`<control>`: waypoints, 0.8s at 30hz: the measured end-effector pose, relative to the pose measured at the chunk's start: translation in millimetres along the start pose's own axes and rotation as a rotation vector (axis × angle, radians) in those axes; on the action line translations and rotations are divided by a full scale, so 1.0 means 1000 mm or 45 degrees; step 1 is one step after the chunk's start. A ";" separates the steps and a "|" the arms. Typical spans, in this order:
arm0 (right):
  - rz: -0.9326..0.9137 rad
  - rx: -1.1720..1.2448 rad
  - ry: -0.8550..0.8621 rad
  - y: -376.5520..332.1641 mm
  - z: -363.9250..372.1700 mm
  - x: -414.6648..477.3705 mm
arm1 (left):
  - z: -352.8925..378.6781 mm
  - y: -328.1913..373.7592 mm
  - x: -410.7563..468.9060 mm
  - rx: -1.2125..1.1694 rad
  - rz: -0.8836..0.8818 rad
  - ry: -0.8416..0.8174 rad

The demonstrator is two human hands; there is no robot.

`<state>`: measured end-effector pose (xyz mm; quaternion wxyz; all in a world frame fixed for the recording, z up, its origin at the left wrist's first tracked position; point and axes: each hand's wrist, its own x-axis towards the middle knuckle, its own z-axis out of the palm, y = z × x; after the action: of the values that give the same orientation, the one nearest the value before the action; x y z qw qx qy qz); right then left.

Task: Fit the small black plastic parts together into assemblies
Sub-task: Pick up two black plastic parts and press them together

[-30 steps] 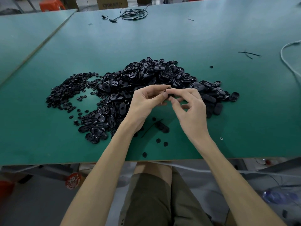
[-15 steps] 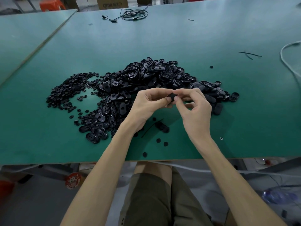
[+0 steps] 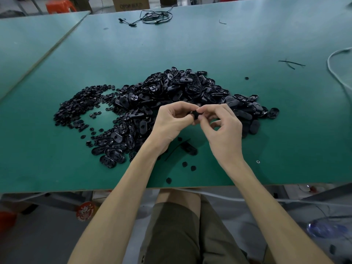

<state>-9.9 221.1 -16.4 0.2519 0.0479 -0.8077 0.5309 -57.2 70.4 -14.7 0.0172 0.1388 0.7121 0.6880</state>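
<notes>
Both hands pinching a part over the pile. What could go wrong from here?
1. The black part is pinched between left hand and right hand, mostly covered by them; a misaligned fit might go unnoticed, or it could slip into the pile.
2. A loose round piece lies near the front edge of the table; a forearm could sweep it off.

Workshop bench topped in green, a pale sheen of light across its far end.

Green table point(image 3: 209, 44) set alongside a second green table point(image 3: 28, 39) on the left, thin gap between; past the far edge, an orange stool point(image 3: 59, 6) and a cardboard box point(image 3: 131, 3); coiled black cable point(image 3: 154, 16) near that edge, white cable point(image 3: 335, 61) looping at the right; below the near edge, grey floor point(image 3: 38, 241), metal frame point(image 3: 320, 196) and a round red disc point(image 3: 85, 210).
</notes>
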 end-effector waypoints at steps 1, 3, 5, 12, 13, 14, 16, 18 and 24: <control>-0.010 -0.003 -0.008 0.000 0.000 0.000 | 0.000 0.000 0.000 -0.015 0.000 -0.003; -0.017 0.000 -0.009 -0.001 0.000 0.000 | -0.003 0.000 0.000 -0.072 -0.006 -0.011; -0.008 -0.002 0.004 -0.001 0.000 0.000 | -0.005 0.001 0.000 -0.129 -0.008 -0.023; -0.049 -0.044 0.003 0.000 0.000 0.000 | -0.003 0.002 -0.001 -0.135 0.011 -0.042; -0.038 -0.038 0.007 0.000 0.000 0.000 | -0.003 0.002 -0.001 -0.139 0.009 -0.044; -0.030 -0.034 0.010 0.000 0.000 0.000 | -0.003 0.003 -0.001 -0.138 0.008 -0.046; -0.020 -0.030 0.010 0.000 0.000 0.000 | -0.003 0.003 -0.001 -0.138 0.004 -0.046; -0.009 -0.020 0.012 -0.001 0.000 0.000 | -0.003 0.003 -0.001 -0.148 -0.008 -0.039; 0.074 0.076 0.091 -0.002 -0.001 -0.001 | -0.002 0.005 0.000 -0.038 0.031 0.008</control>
<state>-7.8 221.3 -14.8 0.2636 0.0129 -0.7829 0.5634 -56.3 68.8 -9.7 0.0087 0.1450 0.7001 0.6991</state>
